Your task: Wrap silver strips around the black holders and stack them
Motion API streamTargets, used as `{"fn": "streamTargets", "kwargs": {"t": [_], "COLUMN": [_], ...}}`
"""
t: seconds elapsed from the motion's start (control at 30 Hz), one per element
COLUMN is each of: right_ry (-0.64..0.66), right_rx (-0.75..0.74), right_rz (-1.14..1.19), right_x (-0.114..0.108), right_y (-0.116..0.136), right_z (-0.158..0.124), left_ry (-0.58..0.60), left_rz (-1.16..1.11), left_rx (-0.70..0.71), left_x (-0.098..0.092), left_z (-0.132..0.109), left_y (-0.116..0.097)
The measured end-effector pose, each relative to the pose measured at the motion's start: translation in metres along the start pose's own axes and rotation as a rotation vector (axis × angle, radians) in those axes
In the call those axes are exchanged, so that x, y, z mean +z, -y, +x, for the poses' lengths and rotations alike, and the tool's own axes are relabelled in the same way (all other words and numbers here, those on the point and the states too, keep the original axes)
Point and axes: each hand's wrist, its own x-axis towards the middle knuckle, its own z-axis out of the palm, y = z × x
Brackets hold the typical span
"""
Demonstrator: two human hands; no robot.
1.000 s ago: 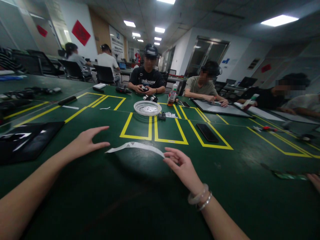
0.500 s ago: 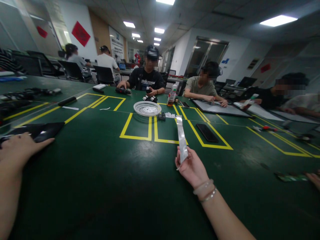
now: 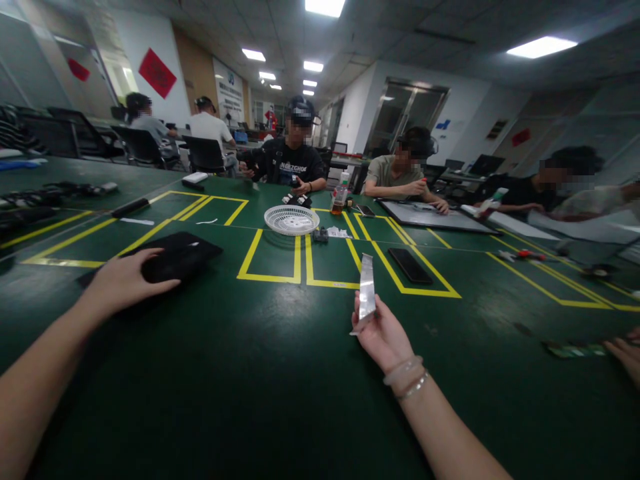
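Observation:
At the left, my left hand (image 3: 123,277) grips a flat black sheet-like thing (image 3: 187,257), its thumb stretched along the near side and its fingers over the top. What exactly the black thing is, I cannot make out; a small pale mark shows on it. In front of me, my right hand (image 3: 383,335) is closed around the lower end of a shiny silvery strip (image 3: 367,283), held upright above the green table (image 3: 260,360). The strip's bottom end is partly behind the fingers. A black phone (image 3: 410,265) lies beyond the right hand.
A round white slatted basket (image 3: 291,220) stands mid-table, with a small dark part (image 3: 321,235) beside it. Yellow tape (image 3: 270,276) marks rectangles on the table. A bottle (image 3: 339,199) stands further back. Co-workers sit opposite; another person's hand (image 3: 625,357) is at the right edge.
My left hand has moved right from the left edge, and the black thing has come with it. The silvery strip now looks shorter and more tilted in my right hand.

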Motion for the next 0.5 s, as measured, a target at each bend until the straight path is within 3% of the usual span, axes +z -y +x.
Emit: {"fn": "streamTargets", "kwargs": {"t": [0.03,0.13,0.23,0.33,0.5], "right_ry": [-0.001,-0.001,0.006,0.028,0.116], "right_rx": [-0.006,-0.021,-0.039,-0.108,-0.329], "right_rz": [0.005,0.009,-0.017,-0.056,-0.225], "right_x": [0.0,-0.001,-0.001,0.001,0.006], "right_y": [0.0,0.0,0.0,-0.002,-0.009], "right_z": [0.0,0.001,0.003,0.002,-0.008], "left_ry": [0.023,0.11,0.206,0.273,0.343], "left_rz": [0.023,-0.064,-0.153,-0.199,-0.225], "left_rx": [0.012,0.292,0.478,0.552,0.58], "left_x": [0.003,0.015,0.029,0.041,0.054], "left_z": [0.001,-0.007,-0.024,-0.037,-0.04], "left_y": [-0.029,-0.116,-0.175,-0.2,-0.2]}}
